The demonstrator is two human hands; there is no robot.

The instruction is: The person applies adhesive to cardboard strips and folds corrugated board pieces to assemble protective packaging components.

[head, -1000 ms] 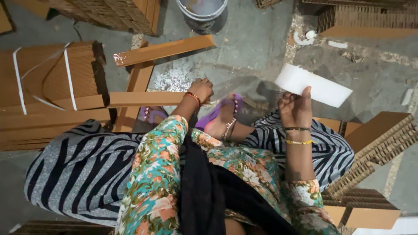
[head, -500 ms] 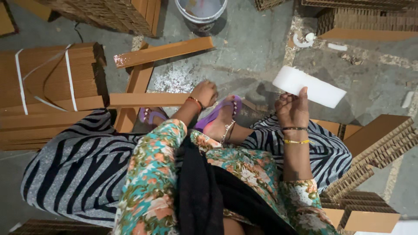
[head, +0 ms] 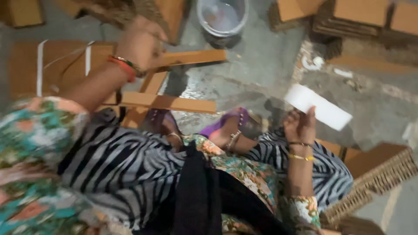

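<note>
A person sat on a grey concrete floor, seen from above and blurred by motion. At far left lay a stack of flat brown cardboard sheets tied with white strapping. The left hand, wearing red and gold bangles, was raised over a cardboard strip; whether it gripped the strip could not be told. A second strip lay just below, crossing a third. A grey bucket stood at top centre. Zebra-striped trousers and a floral tunic filled the foreground, with a purple sandal between the knees. The right hand pinched one end of a white paper slip, held off the floor. No strip appeared joined yet, and the slip was not yet applied to anything. More cardboard pieces lay at right.
</note>
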